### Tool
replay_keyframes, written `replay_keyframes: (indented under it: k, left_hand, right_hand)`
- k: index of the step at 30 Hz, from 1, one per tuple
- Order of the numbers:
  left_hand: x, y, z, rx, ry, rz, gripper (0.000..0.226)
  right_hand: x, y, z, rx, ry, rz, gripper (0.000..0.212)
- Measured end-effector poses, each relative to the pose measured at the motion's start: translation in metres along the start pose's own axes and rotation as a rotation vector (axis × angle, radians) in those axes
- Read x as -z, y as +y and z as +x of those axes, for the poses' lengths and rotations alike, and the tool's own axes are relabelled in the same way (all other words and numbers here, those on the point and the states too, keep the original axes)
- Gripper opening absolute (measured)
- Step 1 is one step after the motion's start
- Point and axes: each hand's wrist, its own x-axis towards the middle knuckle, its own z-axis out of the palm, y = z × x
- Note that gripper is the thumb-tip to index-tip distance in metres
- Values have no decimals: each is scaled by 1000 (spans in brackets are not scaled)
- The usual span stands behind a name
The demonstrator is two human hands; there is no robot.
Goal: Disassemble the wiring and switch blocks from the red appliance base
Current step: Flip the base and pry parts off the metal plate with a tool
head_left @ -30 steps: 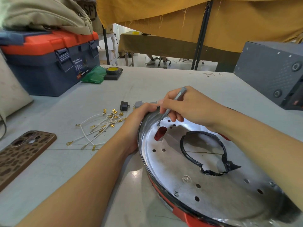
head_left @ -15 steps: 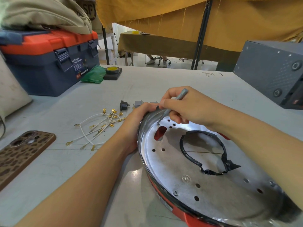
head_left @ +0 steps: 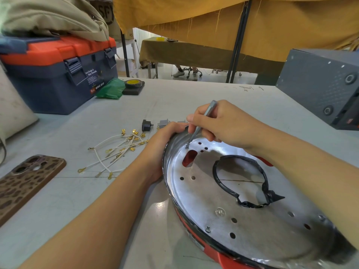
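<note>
Grey laminate covers the bench (head_left: 174, 98) we work at, one surface carrying everything. At its far left stands one navy toolbox (head_left: 58, 78) with an orange lid, a beige cloth bag (head_left: 48, 14) slumped on top; at the far right sits one dark grey metal box (head_left: 320, 84). Nearest us, at the right front, lies the one red appliance base (head_left: 242, 200), its shiny metal plate facing up and tilted, the red shell showing along the near edge. The plate has one large opening edged with black trim (head_left: 240, 181), one oval slot, and a scatter of small round holes that we do not count.

We see two hands. Our left hand (head_left: 165, 144) curls over the base's far left rim and holds it. Our right hand (head_left: 219, 123) pinches one slim grey screwdriver (head_left: 202, 123), whose tip rests on one screw (head_left: 187, 146) near that rim; a second screw (head_left: 207, 229) sits at the near edge.

One phone (head_left: 25, 183) in a brown spotted case lies at the left front. Beside the base, one loose bundle of white wires (head_left: 114, 152) with brass terminals rests on the bench. Just beyond it are one black switch block (head_left: 146, 125) and one grey block (head_left: 163, 123); a third may be hidden behind our fingers. One green cloth (head_left: 110, 89) and one tape roll (head_left: 133, 83) lie by the toolbox.
</note>
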Motion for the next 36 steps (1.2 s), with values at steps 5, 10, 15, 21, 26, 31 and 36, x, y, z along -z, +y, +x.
replay_keyframes:
  k: [5, 10, 15, 21, 26, 31, 36]
  left_hand:
    - [6, 1, -1, 4, -69, -110, 41]
    - [14, -11, -7, -69, -95, -39, 36]
    - [20, -7, -14, -144, 71, -211, 24]
    - [31, 3, -5, -229, 129, 432, 29]
    - [34, 26, -4, -210, -16, 900, 16]
    - [31, 18, -7, -170, -5, 968, 21]
    - [29, 15, -6, -164, 22, 987, 18]
  right_hand:
    - [0, 0, 0, -60, -46, 39, 22]
    - [2, 0, 1, -36, -31, 60, 30]
    - [1, 0, 0, -2, -28, 84, 44]
    - [3, 3, 1, -90, -84, 96, 24]
    - [4, 8, 6, -63, -49, 82, 22]
    - [5, 12, 8, 9, -41, 115, 32]
    - [5, 12, 8, 4, -57, 97, 30]
